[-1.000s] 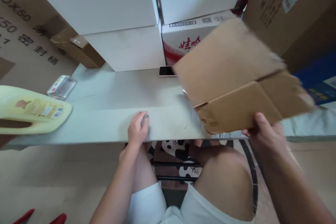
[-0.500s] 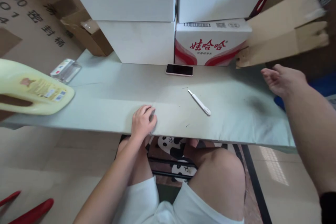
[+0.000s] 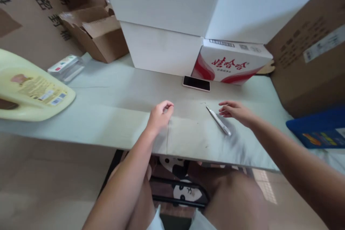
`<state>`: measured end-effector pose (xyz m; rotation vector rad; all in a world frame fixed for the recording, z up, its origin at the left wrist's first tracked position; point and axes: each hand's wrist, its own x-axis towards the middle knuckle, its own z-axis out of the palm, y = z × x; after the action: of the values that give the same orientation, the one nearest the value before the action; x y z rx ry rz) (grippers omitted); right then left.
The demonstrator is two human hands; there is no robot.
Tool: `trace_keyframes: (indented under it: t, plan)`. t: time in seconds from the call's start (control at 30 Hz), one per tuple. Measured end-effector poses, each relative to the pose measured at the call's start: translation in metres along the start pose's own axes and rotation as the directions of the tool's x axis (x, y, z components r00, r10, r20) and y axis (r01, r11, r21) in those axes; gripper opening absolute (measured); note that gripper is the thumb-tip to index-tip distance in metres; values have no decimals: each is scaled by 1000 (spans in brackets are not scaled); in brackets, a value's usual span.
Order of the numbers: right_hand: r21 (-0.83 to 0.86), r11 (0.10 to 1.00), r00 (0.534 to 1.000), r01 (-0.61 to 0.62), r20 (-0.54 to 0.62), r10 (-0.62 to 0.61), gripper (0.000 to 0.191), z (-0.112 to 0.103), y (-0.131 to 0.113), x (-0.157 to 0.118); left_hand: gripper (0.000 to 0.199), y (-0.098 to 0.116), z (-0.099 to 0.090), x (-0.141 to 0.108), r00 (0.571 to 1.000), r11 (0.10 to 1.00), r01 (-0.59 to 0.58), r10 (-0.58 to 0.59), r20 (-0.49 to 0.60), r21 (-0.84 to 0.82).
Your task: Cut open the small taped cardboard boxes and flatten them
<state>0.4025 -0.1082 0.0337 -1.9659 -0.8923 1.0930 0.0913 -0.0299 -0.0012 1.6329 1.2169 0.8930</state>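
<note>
My left hand [image 3: 161, 115] is just over the front half of the table, its fingers curled inward and nothing visible in them. To the right, my right hand [image 3: 233, 110] hovers with its fingers stretched and slightly apart, holding nothing. Close beside its fingertips lies a white-handled scalpel [image 3: 219, 122], its blade end pointing away and to the left. Behind the scalpel, a phone [image 3: 196, 83] with a dark screen lies flat before the stacked boxes.
White boxes [image 3: 164, 48] and a red-and-white carton [image 3: 229, 63] line the back. An open cardboard box [image 3: 107, 43], a clear plastic case [image 3: 68, 68] and a yellow jug [image 3: 40, 90] stand left. A large brown carton [image 3: 309, 61] and a blue package [image 3: 320, 129] are at right.
My right hand has come in from the far right towards the scalpel. The cardboard piece near it has dropped mostly behind the carton. My left hand has moved forward and curled. The view has shifted.
</note>
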Motion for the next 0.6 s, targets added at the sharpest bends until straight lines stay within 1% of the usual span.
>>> trace_keyframes:
  t: [0.1,0.17,0.23,0.27,0.3,0.37,0.4,0.47,0.5,0.53,0.57,0.6]
  plan:
    - [-81,994,994,79,82,-72,12,46,-38,11,13,-9,-16,8,1000,994,-4,4,1,-108]
    - [-129,979,979,160,146,-141,12,83,-69,19,15,-15,-31,15,1000,982,-12,10,-12,-189]
    - [-187,938,942,291,227,-247,14,127,-100,26,15,-23,-48,24,998,977,11,-25,-59,-214]
    - [-217,904,911,369,276,-306,16,151,-116,29,15,-27,-57,28,994,975,36,-57,-90,-221]
    - [-244,859,873,450,326,-364,19,176,-131,31,14,-31,-65,32,988,969,59,-91,-122,-242]
    - [-288,741,777,607,413,-476,24,228,-162,35,12,-37,-80,38,971,937,95,-162,-177,-335]
    - [-303,665,718,683,449,-532,26,254,-177,36,12,-39,-87,40,959,908,104,-199,-200,-406]
    - [-315,484,576,816,510,-639,28,306,-209,41,11,-41,-98,41,934,832,110,-274,-230,-544]
    - [-311,402,508,861,531,-678,29,331,-225,45,11,-40,-102,41,919,792,112,-312,-241,-600]
    - [-308,335,454,891,544,-706,31,355,-241,50,11,-40,-106,41,908,758,114,-342,-243,-642]
    - [-311,282,414,908,547,-728,33,377,-256,56,12,-39,-109,40,899,731,116,-366,-242,-673]
    - [-319,240,384,917,541,-748,36,398,-270,63,13,-37,-112,40,892,711,119,-383,-240,-693]
